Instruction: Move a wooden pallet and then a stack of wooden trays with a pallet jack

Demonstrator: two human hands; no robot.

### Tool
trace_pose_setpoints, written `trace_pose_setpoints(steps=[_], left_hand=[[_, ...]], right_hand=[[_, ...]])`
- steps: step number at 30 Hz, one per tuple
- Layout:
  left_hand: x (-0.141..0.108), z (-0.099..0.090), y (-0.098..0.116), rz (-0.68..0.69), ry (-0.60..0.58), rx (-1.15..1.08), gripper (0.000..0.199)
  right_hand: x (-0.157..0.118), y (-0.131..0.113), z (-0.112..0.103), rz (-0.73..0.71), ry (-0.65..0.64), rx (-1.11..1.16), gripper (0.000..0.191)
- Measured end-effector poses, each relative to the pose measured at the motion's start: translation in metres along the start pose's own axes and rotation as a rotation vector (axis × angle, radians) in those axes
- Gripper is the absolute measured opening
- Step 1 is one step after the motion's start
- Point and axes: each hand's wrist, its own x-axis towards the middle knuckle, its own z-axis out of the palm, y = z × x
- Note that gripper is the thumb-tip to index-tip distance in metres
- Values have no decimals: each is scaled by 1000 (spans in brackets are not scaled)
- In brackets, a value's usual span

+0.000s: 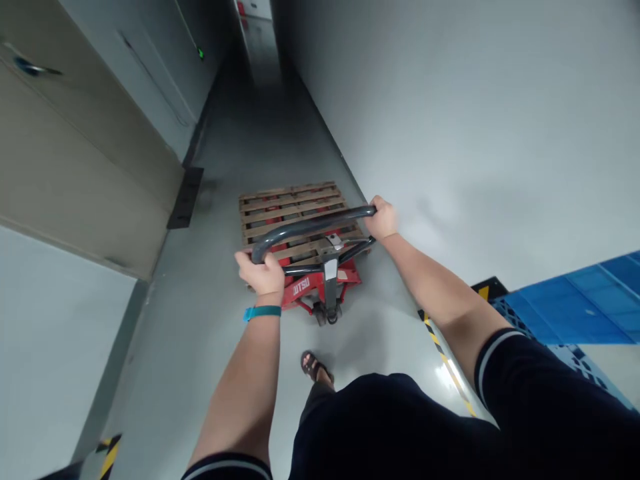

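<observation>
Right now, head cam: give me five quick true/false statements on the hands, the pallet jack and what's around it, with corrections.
1. Both hands grip the pallet jack's loop handle. True: left hand at its left end, right hand at its right end.
2. The wooden pallet is stacked with boxes. False: its slats are bare.
3. A teal wristband is on the right wrist. False: it is on the left wrist.
4. The pallet jack has a red body. True.
5. A blue plastic pallet leans on the left wall. False: it is at the right, beside the right arm.
</observation>
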Motion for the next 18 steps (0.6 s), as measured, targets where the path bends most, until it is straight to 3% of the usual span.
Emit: trace_pose_setpoints(steps=[5,10,14,18], left_hand=[[85,65,-15,-18,-138,-22,19],[137,111,-7,10,-105,11,22],[139,116,20,79,-58,16,22],[123,92,41,69,-62,31,23]], right_hand=[[65,-10,53,67,59,-11,22],[122,-8,83,39,108,-24,22],[150,0,65,49,98,-69,21],[157,-7,31,6,49,-42,22]])
